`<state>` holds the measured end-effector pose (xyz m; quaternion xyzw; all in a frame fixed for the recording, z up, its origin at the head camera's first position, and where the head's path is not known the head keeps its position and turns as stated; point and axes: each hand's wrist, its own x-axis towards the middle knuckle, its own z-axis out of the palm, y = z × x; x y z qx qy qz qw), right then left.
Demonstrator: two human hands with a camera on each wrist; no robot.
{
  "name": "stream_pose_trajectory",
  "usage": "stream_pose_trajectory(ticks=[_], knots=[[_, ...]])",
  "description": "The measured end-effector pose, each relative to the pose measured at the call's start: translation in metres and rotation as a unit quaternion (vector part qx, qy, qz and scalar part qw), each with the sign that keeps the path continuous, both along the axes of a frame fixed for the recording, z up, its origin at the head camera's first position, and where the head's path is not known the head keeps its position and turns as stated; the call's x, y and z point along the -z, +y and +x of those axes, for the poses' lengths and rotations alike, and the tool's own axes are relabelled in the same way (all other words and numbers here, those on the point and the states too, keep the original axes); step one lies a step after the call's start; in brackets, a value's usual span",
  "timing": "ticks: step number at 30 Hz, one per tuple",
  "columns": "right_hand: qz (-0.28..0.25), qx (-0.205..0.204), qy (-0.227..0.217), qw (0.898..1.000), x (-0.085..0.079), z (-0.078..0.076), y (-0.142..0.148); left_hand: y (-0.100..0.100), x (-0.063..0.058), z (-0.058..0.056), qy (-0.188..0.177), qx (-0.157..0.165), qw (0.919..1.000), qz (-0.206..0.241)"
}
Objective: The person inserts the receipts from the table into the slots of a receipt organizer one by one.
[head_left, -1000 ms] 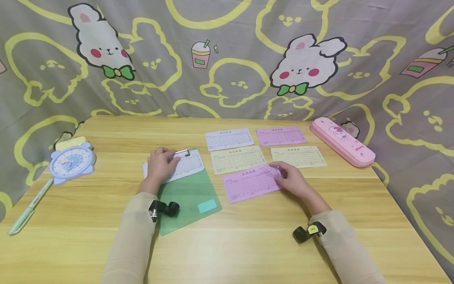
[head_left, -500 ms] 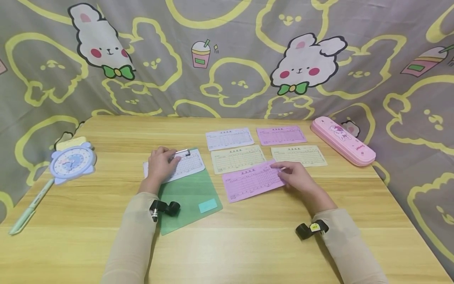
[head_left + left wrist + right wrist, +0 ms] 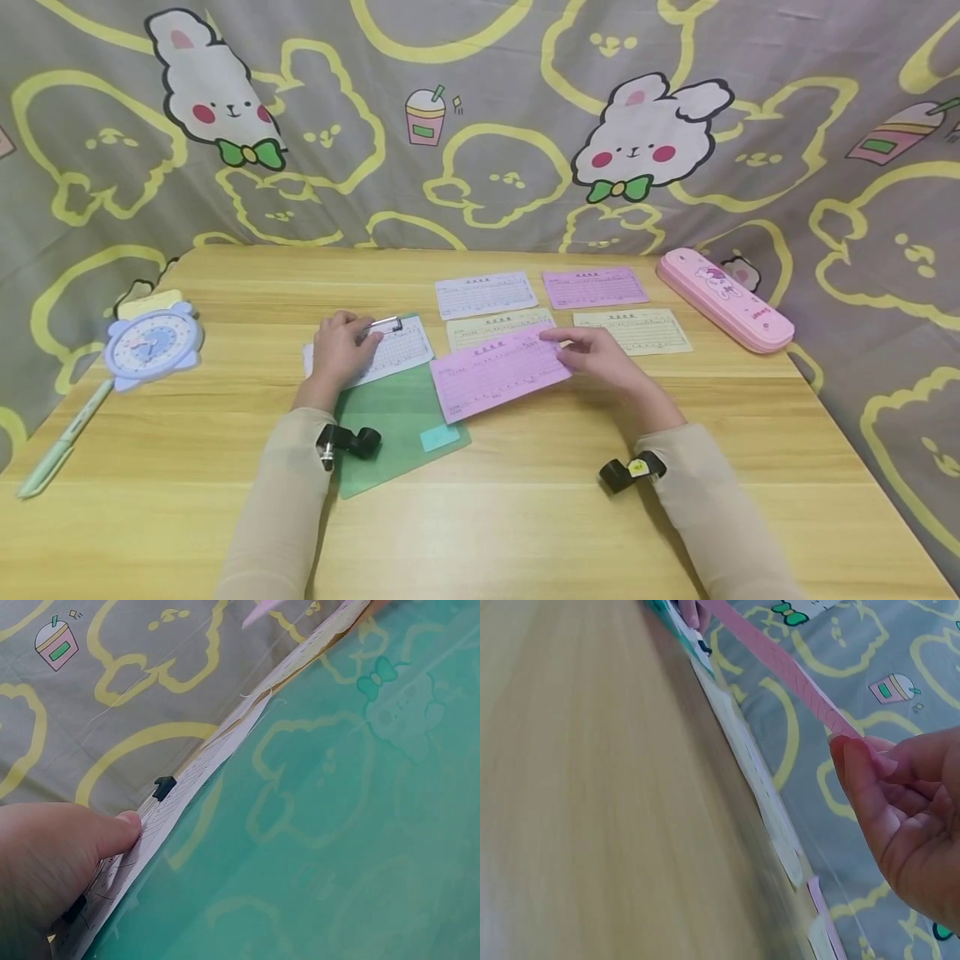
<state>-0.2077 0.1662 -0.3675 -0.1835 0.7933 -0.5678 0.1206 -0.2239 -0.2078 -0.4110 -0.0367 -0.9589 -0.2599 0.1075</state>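
My right hand (image 3: 600,358) pinches the right edge of a pink printed slip (image 3: 495,375) between thumb and fingers. In the right wrist view the slip (image 3: 787,664) is lifted off the table, its far end leading toward the clipboard. My left hand (image 3: 341,346) grips the metal clip (image 3: 386,324) at the top of a green translucent clipboard (image 3: 390,417). A white printed slip (image 3: 401,350) lies under that clip. In the left wrist view my thumb (image 3: 120,832) rests at the clip over the white paper; the other fingers are mostly hidden.
Behind the held slip lie a white slip (image 3: 486,294), a pink slip (image 3: 595,287) and two cream slips (image 3: 648,331), one partly covered. A pink pencil case (image 3: 723,298) sits at right. At left are a blue toy clock (image 3: 153,342) and a green pen (image 3: 66,437).
My right hand has picked the pink slip up off the table and moved it left, so its left end now overlaps the clipboard's right edge in view. My left hand stays at the clip.
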Motion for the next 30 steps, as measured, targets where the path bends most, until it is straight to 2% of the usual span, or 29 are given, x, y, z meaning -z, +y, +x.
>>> stream_pose_trajectory(ticks=[4,12,14,19,24,30], knots=[[0.001,-0.013,0.005,1.000,-0.003,-0.003,-0.014,0.000,-0.001,0.000,0.000,-0.001,1.0000,-0.001],[0.014,-0.040,0.024,0.999,-0.018,0.000,-0.054,0.000,-0.001,0.000,-0.006,-0.005,1.0000,-0.004],[0.017,-0.036,0.019,0.999,-0.016,-0.001,-0.064,0.000,-0.001,0.000,-0.008,-0.005,0.9999,-0.006],[0.020,-0.046,0.021,0.999,0.004,-0.012,-0.086,0.001,-0.002,0.000,-0.014,-0.001,0.9999,-0.010],[0.032,-0.055,0.019,0.998,0.010,-0.014,-0.107,0.000,-0.003,-0.001,-0.018,0.002,0.9997,-0.015],[0.043,-0.054,-0.004,0.998,0.015,-0.018,-0.126,0.000,-0.004,0.000,-0.013,0.004,0.9995,-0.027]])
